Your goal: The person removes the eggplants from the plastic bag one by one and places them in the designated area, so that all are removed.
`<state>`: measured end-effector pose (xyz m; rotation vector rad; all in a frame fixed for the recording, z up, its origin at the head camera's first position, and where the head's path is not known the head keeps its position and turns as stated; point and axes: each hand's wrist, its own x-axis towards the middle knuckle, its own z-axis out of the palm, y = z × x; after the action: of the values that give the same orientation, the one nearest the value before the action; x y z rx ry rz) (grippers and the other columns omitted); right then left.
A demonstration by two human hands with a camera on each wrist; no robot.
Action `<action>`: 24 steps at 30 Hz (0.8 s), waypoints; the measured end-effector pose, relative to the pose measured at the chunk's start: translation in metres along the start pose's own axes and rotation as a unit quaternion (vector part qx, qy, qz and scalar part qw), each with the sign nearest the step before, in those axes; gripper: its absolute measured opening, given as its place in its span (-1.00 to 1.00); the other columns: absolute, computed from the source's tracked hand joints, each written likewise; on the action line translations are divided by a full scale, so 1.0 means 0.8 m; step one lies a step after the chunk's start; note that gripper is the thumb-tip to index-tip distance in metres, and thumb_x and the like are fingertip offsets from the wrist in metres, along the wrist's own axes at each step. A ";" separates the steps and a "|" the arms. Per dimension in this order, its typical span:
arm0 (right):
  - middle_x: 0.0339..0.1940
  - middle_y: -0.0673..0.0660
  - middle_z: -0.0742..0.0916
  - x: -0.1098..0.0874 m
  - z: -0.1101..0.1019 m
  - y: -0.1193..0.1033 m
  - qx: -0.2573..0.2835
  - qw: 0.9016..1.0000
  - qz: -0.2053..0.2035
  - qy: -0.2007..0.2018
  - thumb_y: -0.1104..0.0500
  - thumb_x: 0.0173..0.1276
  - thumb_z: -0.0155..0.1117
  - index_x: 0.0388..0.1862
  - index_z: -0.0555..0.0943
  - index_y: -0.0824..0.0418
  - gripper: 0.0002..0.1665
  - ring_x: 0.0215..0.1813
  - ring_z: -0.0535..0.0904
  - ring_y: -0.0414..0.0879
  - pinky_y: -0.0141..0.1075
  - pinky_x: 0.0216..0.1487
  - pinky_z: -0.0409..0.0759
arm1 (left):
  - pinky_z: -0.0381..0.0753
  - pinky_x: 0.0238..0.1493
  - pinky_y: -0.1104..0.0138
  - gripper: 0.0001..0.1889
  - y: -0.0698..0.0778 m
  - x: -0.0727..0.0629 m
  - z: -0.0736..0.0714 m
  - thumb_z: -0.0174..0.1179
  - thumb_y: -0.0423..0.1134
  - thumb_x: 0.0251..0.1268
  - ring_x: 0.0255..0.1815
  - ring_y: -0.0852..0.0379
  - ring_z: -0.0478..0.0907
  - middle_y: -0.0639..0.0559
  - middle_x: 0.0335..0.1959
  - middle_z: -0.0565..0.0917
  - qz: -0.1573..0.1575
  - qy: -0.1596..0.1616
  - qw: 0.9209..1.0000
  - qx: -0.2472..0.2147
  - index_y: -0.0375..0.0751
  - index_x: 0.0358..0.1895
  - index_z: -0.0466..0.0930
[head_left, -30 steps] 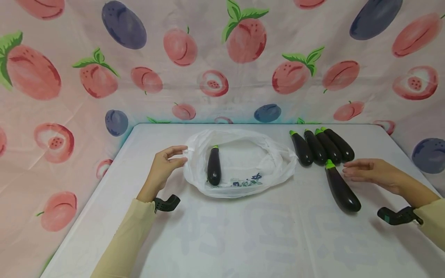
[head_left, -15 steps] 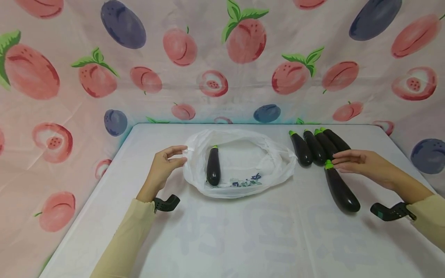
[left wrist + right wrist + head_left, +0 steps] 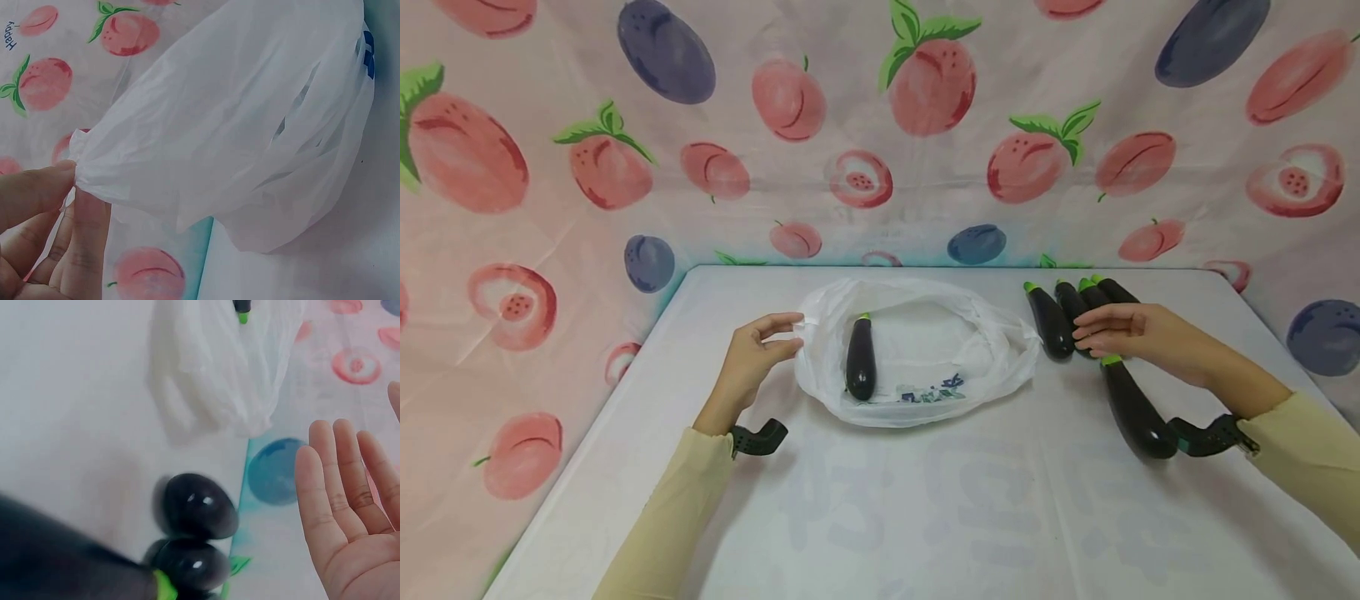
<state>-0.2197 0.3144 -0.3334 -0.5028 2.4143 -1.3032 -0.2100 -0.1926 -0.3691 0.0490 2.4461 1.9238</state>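
My left hand point(image 3: 754, 357) pinches the left edge of a white plastic bag point(image 3: 206, 131) between thumb and fingers. The bag lies spread with its mouth wide, and a single eggplant point(image 3: 861, 358) with a green cap shows inside it. Over at the right, my right hand point(image 3: 1131, 333) hovers above a row of eggplants, fingers straight and palm bare in the right wrist view. It partly covers several of them; the leftmost eggplant point(image 3: 1049, 321) is in plain sight. Below the hand lies a nearer eggplant point(image 3: 1135, 408), its green end just under the palm.
A white table point(image 3: 880, 508) carries everything. Behind it and along the left hangs a pink curtain point(image 3: 940, 183) printed with peaches and blue plums. Each wrist wears a black camera mount; the right one point(image 3: 1206, 436) overlaps the nearer eggplant's thick end in the head view.
My right hand has moved left, from beside the nearer eggplant to over the row of eggplants. The left hand stays on the bag's edge, and the eggplants have kept their places.
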 end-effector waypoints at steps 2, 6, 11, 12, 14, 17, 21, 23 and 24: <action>-0.07 -0.14 0.71 0.006 0.002 -0.006 -0.006 1.000 0.001 -0.003 0.17 0.39 0.13 0.20 0.39 0.36 -0.54 -0.03 0.65 -0.34 -0.46 -0.07 0.62 | 0.63 -0.14 0.48 -0.57 0.000 0.000 0.000 0.22 -0.37 0.21 -0.30 0.36 0.63 -0.14 0.07 0.49 0.003 -0.001 1.000 -0.002 -0.30 0.18 0.47; -0.06 -0.11 0.70 0.017 0.005 -0.017 -0.005 1.000 0.003 -0.017 0.14 0.38 0.16 0.22 0.38 0.38 -0.49 -0.02 0.65 -0.31 -0.48 -0.04 0.61 | 0.63 -0.15 0.48 -0.57 0.002 -0.001 0.000 0.21 -0.38 0.21 -0.32 0.37 0.63 -0.14 0.06 0.50 0.005 -0.001 1.000 -0.002 -0.31 0.18 0.47; -0.06 -0.07 0.71 0.033 0.012 -0.028 0.003 0.999 0.013 -0.031 0.12 0.36 0.19 0.24 0.37 0.41 -0.43 -0.03 0.64 -0.32 -0.49 -0.03 0.60 | 0.63 -0.15 0.48 -0.57 0.003 -0.001 0.001 0.22 -0.38 0.21 -0.33 0.37 0.63 -0.14 0.06 0.50 0.002 0.002 1.000 -0.001 -0.30 0.18 0.47; -0.07 -0.08 0.71 0.036 0.015 -0.030 0.006 0.999 0.012 -0.035 0.13 0.36 0.19 0.24 0.37 0.41 -0.44 -0.03 0.64 -0.33 -0.48 -0.02 0.60 | 0.62 -0.15 0.48 -0.57 0.003 -0.001 0.001 0.22 -0.38 0.21 -0.33 0.37 0.63 -0.14 0.06 0.50 0.002 0.002 1.000 -0.001 -0.30 0.18 0.47; -0.08 -0.07 0.72 0.042 0.019 -0.035 0.018 0.999 0.009 -0.042 0.16 0.35 0.20 0.23 0.37 0.44 -0.43 -0.05 0.65 -0.30 -0.46 -0.02 0.61 | 0.62 -0.14 0.49 -0.57 0.003 -0.001 0.001 0.22 -0.38 0.21 -0.32 0.37 0.63 -0.15 0.06 0.50 0.002 0.002 1.000 0.000 -0.30 0.18 0.47; -0.07 -0.01 0.72 0.050 0.026 -0.040 0.024 0.998 0.011 -0.049 0.17 0.33 0.22 0.22 0.39 0.44 -0.44 -0.06 0.65 -0.29 -0.41 -0.01 0.62 | 0.62 -0.14 0.49 -0.57 0.002 -0.001 0.001 0.22 -0.38 0.21 -0.31 0.36 0.63 -0.15 0.07 0.50 0.001 0.001 1.000 0.000 -0.30 0.18 0.47; 0.05 0.22 0.66 0.062 0.034 -0.046 0.014 0.998 0.017 -0.054 0.15 0.31 0.24 0.20 0.43 0.39 -0.46 -0.05 0.63 -0.33 -0.41 0.00 0.62 | 0.62 -0.14 0.48 -0.56 0.002 0.000 0.001 0.22 -0.37 0.21 -0.32 0.36 0.63 -0.14 0.07 0.50 -0.001 0.000 1.000 -0.001 -0.29 0.18 0.47; 0.08 0.29 0.64 0.069 0.038 -0.048 0.010 0.998 0.019 -0.058 0.14 0.31 0.25 0.20 0.44 0.38 -0.46 -0.06 0.62 -0.33 -0.41 0.00 0.62 | 0.62 -0.14 0.48 -0.57 0.002 0.000 0.001 0.22 -0.38 0.21 -0.32 0.36 0.63 -0.14 0.06 0.50 -0.001 0.001 1.000 -0.001 -0.29 0.18 0.47; 0.09 0.33 0.62 0.072 0.039 -0.050 0.011 0.998 0.019 -0.061 0.15 0.31 0.25 0.21 0.44 0.39 -0.46 -0.05 0.63 -0.30 -0.41 -0.01 0.62 | 0.62 -0.14 0.48 -0.57 0.002 0.000 0.001 0.22 -0.38 0.21 -0.32 0.36 0.63 -0.14 0.06 0.50 -0.001 0.001 1.000 -0.001 -0.29 0.18 0.48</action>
<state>-0.2501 0.2449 -0.3236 -0.5129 2.2956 -1.2458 -0.2097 -0.1915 -0.3679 0.0443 2.4443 1.9264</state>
